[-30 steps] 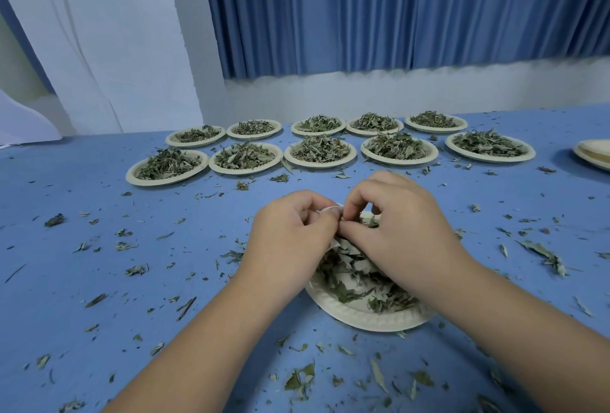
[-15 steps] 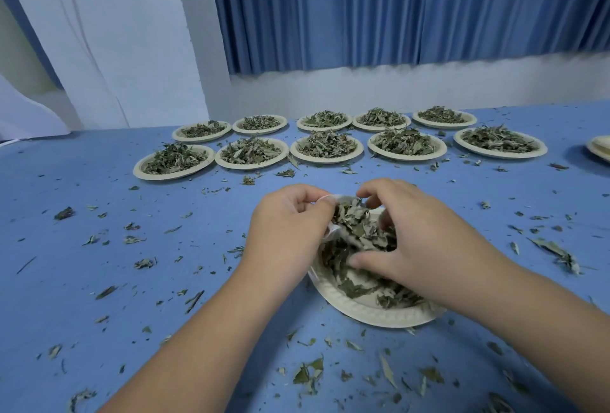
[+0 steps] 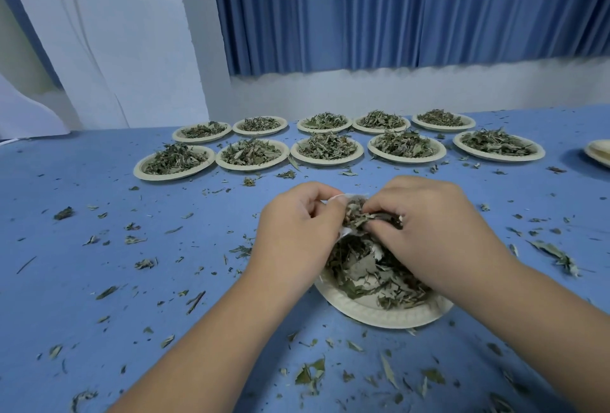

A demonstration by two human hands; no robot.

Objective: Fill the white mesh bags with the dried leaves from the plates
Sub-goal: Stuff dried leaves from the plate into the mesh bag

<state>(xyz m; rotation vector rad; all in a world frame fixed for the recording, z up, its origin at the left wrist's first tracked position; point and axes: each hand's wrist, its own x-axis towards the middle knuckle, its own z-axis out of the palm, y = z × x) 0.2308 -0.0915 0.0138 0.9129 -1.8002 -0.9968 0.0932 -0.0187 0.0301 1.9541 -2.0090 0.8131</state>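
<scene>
A paper plate of dried leaves lies on the blue table right in front of me. Above its far side my left hand pinches the rim of a white mesh bag, holding its mouth open. My right hand grips a clump of dried leaves and holds it at the bag's mouth. Most of the bag is hidden behind my fingers and the leaves.
Two rows of paper plates heaped with dried leaves stand at the back of the table. A stack of empty plates shows at the right edge. Loose leaf bits litter the blue tabletop all around.
My right hand dipped to the plate, took a clump of leaves and has brought it up to the bag's mouth. My left hand kept its hold on the bag.
</scene>
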